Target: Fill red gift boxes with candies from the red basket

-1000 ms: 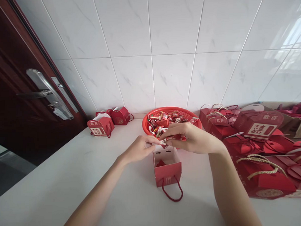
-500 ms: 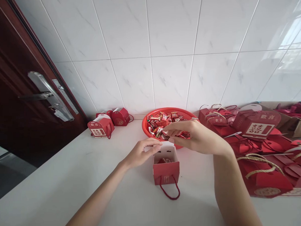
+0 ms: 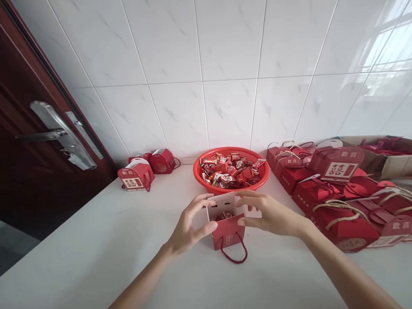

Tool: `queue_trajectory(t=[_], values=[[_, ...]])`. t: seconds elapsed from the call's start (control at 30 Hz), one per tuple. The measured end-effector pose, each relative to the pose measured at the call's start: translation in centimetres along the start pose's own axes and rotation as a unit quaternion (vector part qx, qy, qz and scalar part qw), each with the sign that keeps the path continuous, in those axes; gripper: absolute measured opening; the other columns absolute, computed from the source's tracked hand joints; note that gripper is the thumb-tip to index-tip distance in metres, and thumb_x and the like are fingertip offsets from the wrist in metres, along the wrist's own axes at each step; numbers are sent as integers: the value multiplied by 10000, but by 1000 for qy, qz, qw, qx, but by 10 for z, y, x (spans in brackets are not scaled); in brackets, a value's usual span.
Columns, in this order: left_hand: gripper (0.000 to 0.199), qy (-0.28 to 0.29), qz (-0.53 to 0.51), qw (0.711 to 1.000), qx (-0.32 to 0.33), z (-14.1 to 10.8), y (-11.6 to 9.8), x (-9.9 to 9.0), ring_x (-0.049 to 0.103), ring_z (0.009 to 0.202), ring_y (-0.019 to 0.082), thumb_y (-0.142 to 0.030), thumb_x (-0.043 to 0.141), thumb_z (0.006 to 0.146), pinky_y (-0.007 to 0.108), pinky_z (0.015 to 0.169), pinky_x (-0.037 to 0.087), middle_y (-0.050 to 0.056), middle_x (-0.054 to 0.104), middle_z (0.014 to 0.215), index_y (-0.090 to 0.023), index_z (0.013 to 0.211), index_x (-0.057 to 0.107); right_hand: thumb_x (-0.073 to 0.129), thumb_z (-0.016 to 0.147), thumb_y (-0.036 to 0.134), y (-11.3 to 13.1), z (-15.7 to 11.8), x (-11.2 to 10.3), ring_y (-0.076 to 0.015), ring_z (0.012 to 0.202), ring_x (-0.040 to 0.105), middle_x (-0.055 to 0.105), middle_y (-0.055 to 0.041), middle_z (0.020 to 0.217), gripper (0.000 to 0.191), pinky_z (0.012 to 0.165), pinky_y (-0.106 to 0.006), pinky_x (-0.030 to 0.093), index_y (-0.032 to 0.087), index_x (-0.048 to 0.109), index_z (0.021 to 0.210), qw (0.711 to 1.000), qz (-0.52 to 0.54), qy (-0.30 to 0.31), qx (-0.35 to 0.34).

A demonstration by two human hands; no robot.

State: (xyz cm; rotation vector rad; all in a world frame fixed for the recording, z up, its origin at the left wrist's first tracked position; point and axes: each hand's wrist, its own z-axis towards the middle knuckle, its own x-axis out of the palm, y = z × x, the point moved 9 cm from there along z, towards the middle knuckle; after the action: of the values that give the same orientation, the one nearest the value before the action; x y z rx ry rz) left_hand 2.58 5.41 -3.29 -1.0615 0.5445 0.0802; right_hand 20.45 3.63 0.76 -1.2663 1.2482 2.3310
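Note:
In the head view a small red candy box (image 3: 227,238) stands upright on the counter with its top open. A twisted red cord handle hangs from its front, and wrapped candies (image 3: 225,215) lie inside. My left hand (image 3: 192,224) is at the box's left side, its thumb on the front panel edge and its fingers by the rear panel. From the right, my right hand (image 3: 268,214) holds the opposite edges between thumb and fingers. Right behind the box is a red plastic basket (image 3: 197,174) full of wrapped candies (image 3: 232,169).
Several red boxes (image 3: 341,164), some with rope handles, are crowded on the right. Behind them sits a cardboard carton (image 3: 400,165) with dark red contents. More small boxes (image 3: 137,173) stand at the left, near a dark wooden door (image 3: 30,166). A tiled wall (image 3: 174,108) backs the counter (image 3: 122,241).
My right hand has come down from over the candy basket to the box's right side. My left hand has shifted lower against the box's left edge. The view has turned slightly right.

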Motion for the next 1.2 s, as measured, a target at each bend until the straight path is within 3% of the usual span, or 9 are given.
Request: queue_trajectory(t=[0.17,0.27,0.33,0.43,0.6,0.73,0.87,0.97,1.2], values=[[98,-81,16,996,20,-6,-1,-1,599,1113,254,-296,582,832,381,955,476,75,642,1097,-218,805,528,566,974,351,-23,-24,6,-142,778,629,649,-101,1264,148,737,-322,560,213,617,960,989,11,-142,37],[55,-90,25,995,31,-7,-3,3,611,1054,234,-256,531,832,363,930,481,59,649,1041,-222,875,542,531,990,323,-29,-34,14,-129,726,622,637,-126,1287,129,725,-330,574,214,582,1036,973,28,-226,38],[199,-90,40,994,39,-7,-5,5,616,1039,231,-252,512,834,365,930,484,58,650,1041,-219,1022,569,515,1002,326,-31,-38,21,-122,708,627,605,-141,1343,204,723,-338,586,228,546,1178,964,47,-258,41],[291,-84,68,993,45,-5,-9,7,617,976,230,-246,500,814,367,886,499,56,643,997,-212,1093,577,508,1008,321,-31,-40,34,-134,756,655,552,-153,1405,357,721,-344,604,259,447,1354,959,76,-269,39],[192,-50,88,994,42,3,-16,12,602,898,224,-187,486,749,359,810,509,50,629,915,-210,901,601,541,988,311,-30,-45,41,-171,803,664,624,-131,1260,512,713,-374,621,269,354,1463,952,84,-291,45],[268,-50,84,995,34,7,-15,24,617,932,225,-140,501,708,358,843,524,49,638,950,-215,942,608,538,983,283,-27,-46,43,-178,826,666,619,-124,1293,440,726,-373,623,273,420,1407,952,64,-296,42],[467,-64,74,993,65,1,-10,35,598,1131,247,-124,518,770,389,987,499,83,642,1177,-218,1223,577,547,975,256,-21,-47,44,-181,859,671,633,-102,1292,417,751,-354,624,282,442,1378,952,30,-305,27],[544,-27,72,995,67,-5,-1,46,512,1298,273,-260,555,897,439,1091,437,117,568,1385,-225,1431,462,534,982,247,-19,-48,46,-203,973,679,629,-102,1308,432,796,-357,622,292,450,1403,953,20,-300,19],[550,31,30,997,68,-13,7,54,327,1466,297,-407,363,1013,540,1200,297,110,406,1573,-249,1539,388,518,998,251,-17,-49,49,-254,1246,609,577,-134,1388,472,963,-409,584,297,451,1463,961,-5,-275,-9]])
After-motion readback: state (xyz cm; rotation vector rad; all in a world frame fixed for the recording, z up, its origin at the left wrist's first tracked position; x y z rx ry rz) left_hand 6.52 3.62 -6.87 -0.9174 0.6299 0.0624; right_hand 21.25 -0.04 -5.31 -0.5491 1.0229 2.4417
